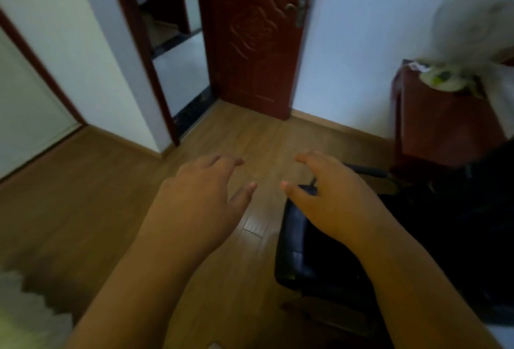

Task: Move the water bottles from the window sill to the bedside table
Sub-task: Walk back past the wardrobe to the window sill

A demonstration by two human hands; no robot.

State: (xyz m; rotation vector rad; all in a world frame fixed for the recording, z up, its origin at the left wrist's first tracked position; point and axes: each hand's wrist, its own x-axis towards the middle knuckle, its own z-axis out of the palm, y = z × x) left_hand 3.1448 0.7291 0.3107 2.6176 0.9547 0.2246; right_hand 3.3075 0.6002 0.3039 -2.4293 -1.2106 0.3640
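Note:
My left hand (200, 198) and my right hand (331, 198) are both held out in front of me over the wooden floor (83, 195), palms down. Their fingers are spread and curved, and neither holds anything. No water bottle, window sill or bedside table is in view. The picture is slightly blurred.
A dark red door (250, 37) stands open ahead, with a doorway (172, 42) to its left. A dark red cabinet (434, 126) with a white fan (472, 28) on it stands at the right. A black chair (319, 251) sits under my right hand. A pale cloth edge (25, 307) lies bottom left.

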